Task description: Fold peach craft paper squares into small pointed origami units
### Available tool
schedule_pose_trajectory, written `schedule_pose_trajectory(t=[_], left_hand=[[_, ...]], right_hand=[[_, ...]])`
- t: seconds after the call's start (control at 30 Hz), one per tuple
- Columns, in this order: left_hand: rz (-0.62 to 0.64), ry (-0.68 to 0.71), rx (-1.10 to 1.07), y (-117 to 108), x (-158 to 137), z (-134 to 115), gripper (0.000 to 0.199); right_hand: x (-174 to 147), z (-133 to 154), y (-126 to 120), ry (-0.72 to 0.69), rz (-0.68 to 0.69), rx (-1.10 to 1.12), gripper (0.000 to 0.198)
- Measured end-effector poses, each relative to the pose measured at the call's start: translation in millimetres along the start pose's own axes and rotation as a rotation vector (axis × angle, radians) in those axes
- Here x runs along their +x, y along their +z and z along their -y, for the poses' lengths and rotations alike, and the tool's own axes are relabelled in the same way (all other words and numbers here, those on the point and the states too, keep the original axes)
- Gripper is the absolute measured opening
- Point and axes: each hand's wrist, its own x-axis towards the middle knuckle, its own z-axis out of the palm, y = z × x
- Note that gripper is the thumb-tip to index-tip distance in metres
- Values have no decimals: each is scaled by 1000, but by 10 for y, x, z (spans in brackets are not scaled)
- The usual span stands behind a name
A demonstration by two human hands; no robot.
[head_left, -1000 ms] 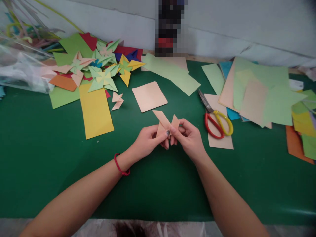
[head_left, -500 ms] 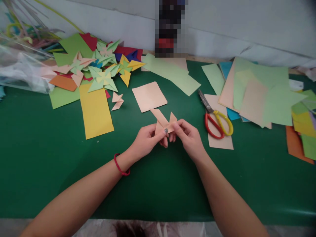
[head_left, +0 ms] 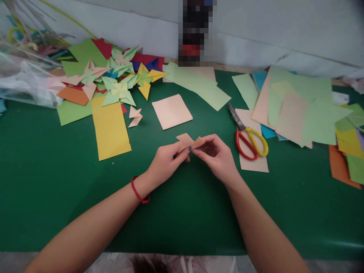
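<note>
Between both hands, just above the green tabletop, is a folded piece of pale pink paper. My left hand pinches its left part between thumb and fingers. My right hand pinches the right end, where a small flap points up; the fingers cover part of the folds. Beyond the hands lies a square of pink paper. To its left sits a small folded pink piece. Scissors with one red and one yellow handle rest on a pink sheet to the right of my right hand.
A yellow sheet lies left of the hands. Folded paper stars and coloured sheets are heaped at the back left, beside a clear plastic bag. Overlapping green and pink sheets spread over the right. A wall stands behind.
The folded paper has tilted and now looks flatter, its points lower. My right hand has shifted its grip, with the fingers now above the right flap and the thumb below.
</note>
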Motion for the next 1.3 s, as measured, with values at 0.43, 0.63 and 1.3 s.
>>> schedule_pose_trajectory(t=[0.43,0.63,1.3], left_hand=[[-67,547,615,-170,-30,89,14],[-11,617,700,-224,-28,44,16],[21,723,773,-231,-47,-22,15]], right_hand=[[13,54,-89,305,229,451,15],[-3,110,-92,461,370,566,17],[-6,119,-87,471,372,577,17]])
